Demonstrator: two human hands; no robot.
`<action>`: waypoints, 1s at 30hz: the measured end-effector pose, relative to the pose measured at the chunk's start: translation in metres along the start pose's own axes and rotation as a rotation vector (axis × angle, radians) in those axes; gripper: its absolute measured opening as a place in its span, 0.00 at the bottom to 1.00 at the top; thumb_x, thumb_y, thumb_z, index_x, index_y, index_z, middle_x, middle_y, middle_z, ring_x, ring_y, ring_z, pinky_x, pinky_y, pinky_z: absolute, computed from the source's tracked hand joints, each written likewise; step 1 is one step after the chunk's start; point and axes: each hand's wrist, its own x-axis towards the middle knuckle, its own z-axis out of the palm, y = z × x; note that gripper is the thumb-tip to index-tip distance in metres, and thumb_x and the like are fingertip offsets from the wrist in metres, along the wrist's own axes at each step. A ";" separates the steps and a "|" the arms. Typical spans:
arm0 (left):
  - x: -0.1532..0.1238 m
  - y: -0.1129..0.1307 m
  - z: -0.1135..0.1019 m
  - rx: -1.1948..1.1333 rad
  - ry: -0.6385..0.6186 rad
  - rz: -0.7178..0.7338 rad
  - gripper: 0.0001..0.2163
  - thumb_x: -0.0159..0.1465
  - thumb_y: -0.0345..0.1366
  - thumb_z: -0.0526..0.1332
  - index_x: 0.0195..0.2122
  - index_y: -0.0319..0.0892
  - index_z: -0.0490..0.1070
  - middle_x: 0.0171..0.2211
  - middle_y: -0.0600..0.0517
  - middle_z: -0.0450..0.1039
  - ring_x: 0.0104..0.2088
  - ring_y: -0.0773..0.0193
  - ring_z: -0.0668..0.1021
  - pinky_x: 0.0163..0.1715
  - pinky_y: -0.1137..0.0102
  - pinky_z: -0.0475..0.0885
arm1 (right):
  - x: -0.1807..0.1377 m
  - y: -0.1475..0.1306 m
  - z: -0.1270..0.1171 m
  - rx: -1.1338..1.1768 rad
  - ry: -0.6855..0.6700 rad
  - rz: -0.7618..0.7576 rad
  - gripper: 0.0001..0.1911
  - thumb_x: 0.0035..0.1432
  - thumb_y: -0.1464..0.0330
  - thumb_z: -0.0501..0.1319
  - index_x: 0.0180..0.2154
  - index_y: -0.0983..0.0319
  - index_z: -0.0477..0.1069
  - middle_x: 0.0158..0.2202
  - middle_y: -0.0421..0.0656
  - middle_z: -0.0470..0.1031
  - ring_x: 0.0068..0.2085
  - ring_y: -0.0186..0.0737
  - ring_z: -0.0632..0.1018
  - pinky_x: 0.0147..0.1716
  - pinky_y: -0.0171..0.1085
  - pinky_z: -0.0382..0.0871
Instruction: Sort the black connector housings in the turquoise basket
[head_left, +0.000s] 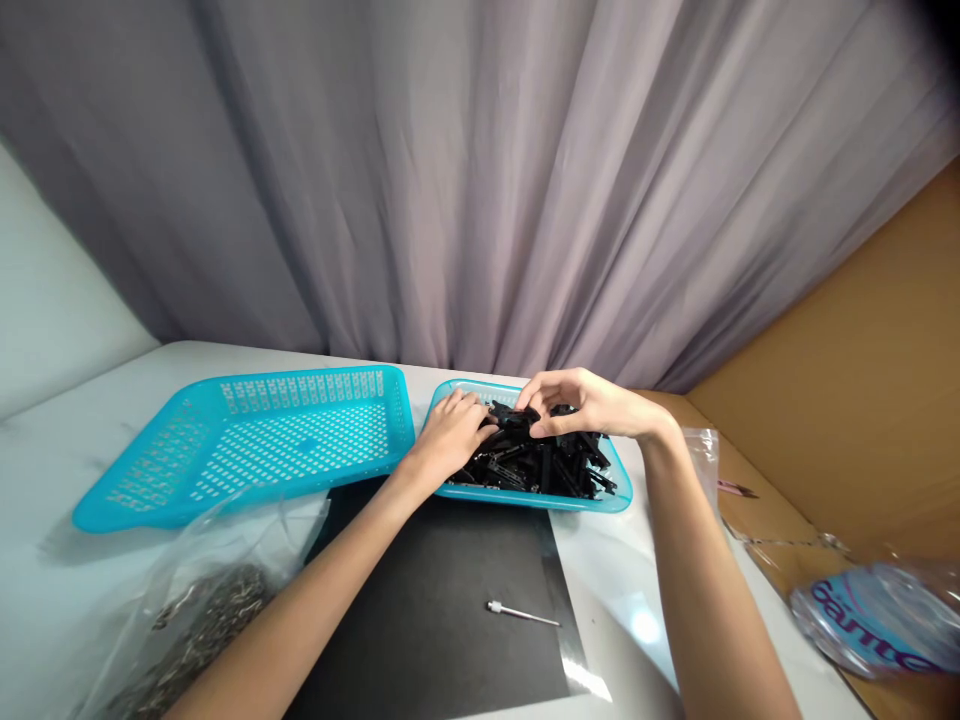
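A blue basket [536, 497] holds a heap of small, narrow black plastic parts [525, 465]. Over the heap, my right hand [585, 405] is closed, with thumb and fingers around one end of a black plastic part [514, 415]. My left hand [454, 432] reaches in over the basket's left side, its fingers curled at the other end of that part. The part's exact shape is hard to make out against the dark pile.
Left of the full basket stands another blue basket [397, 450] with slotted walls. A clear bag of small metal pieces [225, 600] lies front left. A thin white-handled screwdriver [521, 612] rests on a black mat [420, 620]. A plastic bottle [877, 615] lies at right.
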 end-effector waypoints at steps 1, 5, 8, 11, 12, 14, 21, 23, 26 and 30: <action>0.000 0.000 -0.001 0.001 0.005 0.010 0.09 0.71 0.39 0.62 0.44 0.40 0.77 0.46 0.43 0.76 0.53 0.48 0.74 0.56 0.57 0.69 | -0.001 0.000 0.000 0.029 -0.015 -0.006 0.20 0.56 0.62 0.72 0.48 0.62 0.74 0.32 0.37 0.72 0.34 0.33 0.72 0.38 0.34 0.67; -0.001 0.001 -0.003 -0.033 -0.027 0.069 0.10 0.71 0.36 0.61 0.50 0.42 0.77 0.49 0.45 0.76 0.54 0.50 0.75 0.55 0.59 0.70 | -0.002 0.004 -0.001 0.098 -0.040 -0.006 0.21 0.56 0.62 0.73 0.48 0.63 0.74 0.31 0.37 0.72 0.35 0.33 0.74 0.41 0.35 0.70; -0.002 0.001 -0.002 -0.094 -0.075 0.121 0.11 0.71 0.33 0.61 0.53 0.46 0.77 0.51 0.47 0.76 0.56 0.51 0.74 0.57 0.60 0.68 | -0.003 0.007 -0.002 0.135 -0.036 0.010 0.21 0.56 0.62 0.73 0.48 0.64 0.74 0.33 0.40 0.76 0.37 0.35 0.77 0.41 0.36 0.71; -0.002 0.000 0.000 -0.109 -0.053 0.150 0.09 0.70 0.32 0.62 0.49 0.46 0.78 0.49 0.47 0.77 0.55 0.52 0.75 0.58 0.60 0.67 | -0.003 0.006 -0.003 0.130 -0.029 -0.003 0.19 0.58 0.63 0.72 0.48 0.64 0.74 0.36 0.43 0.79 0.39 0.37 0.79 0.43 0.37 0.71; -0.002 0.000 0.000 -0.107 -0.042 0.161 0.08 0.70 0.32 0.62 0.48 0.45 0.78 0.49 0.47 0.77 0.54 0.51 0.76 0.58 0.59 0.68 | -0.003 0.006 -0.003 0.115 -0.018 -0.018 0.19 0.58 0.63 0.72 0.48 0.64 0.74 0.38 0.44 0.80 0.40 0.37 0.79 0.44 0.37 0.71; -0.002 -0.001 0.001 -0.109 -0.038 0.181 0.08 0.71 0.31 0.60 0.48 0.44 0.78 0.48 0.46 0.77 0.53 0.51 0.76 0.57 0.59 0.68 | -0.002 0.008 -0.003 0.090 0.002 -0.051 0.17 0.59 0.64 0.72 0.47 0.63 0.76 0.41 0.44 0.80 0.43 0.38 0.79 0.46 0.38 0.71; -0.004 -0.002 -0.002 -0.179 -0.139 0.122 0.13 0.73 0.35 0.55 0.55 0.45 0.74 0.49 0.46 0.77 0.54 0.51 0.77 0.54 0.63 0.70 | 0.001 0.022 -0.003 0.165 0.036 -0.067 0.15 0.57 0.65 0.73 0.46 0.62 0.79 0.42 0.44 0.80 0.43 0.39 0.79 0.48 0.39 0.74; -0.004 -0.002 -0.004 -0.203 -0.154 0.105 0.15 0.72 0.34 0.55 0.57 0.46 0.74 0.49 0.46 0.77 0.54 0.51 0.77 0.53 0.64 0.70 | 0.001 0.022 -0.003 0.210 0.062 -0.091 0.21 0.55 0.67 0.74 0.50 0.61 0.77 0.40 0.42 0.78 0.41 0.36 0.79 0.46 0.37 0.74; -0.003 0.001 -0.008 -0.256 -0.184 0.125 0.12 0.71 0.33 0.55 0.51 0.46 0.76 0.46 0.48 0.78 0.51 0.52 0.78 0.51 0.65 0.69 | 0.001 0.021 -0.003 0.288 0.062 -0.116 0.32 0.52 0.71 0.76 0.58 0.57 0.71 0.39 0.40 0.77 0.40 0.34 0.78 0.45 0.36 0.75; -0.001 0.003 -0.013 -0.358 -0.166 0.136 0.07 0.69 0.34 0.59 0.42 0.44 0.77 0.42 0.50 0.80 0.47 0.53 0.79 0.47 0.66 0.69 | 0.002 0.019 -0.002 0.314 0.033 -0.106 0.33 0.51 0.71 0.76 0.57 0.59 0.70 0.40 0.41 0.76 0.40 0.34 0.78 0.45 0.36 0.76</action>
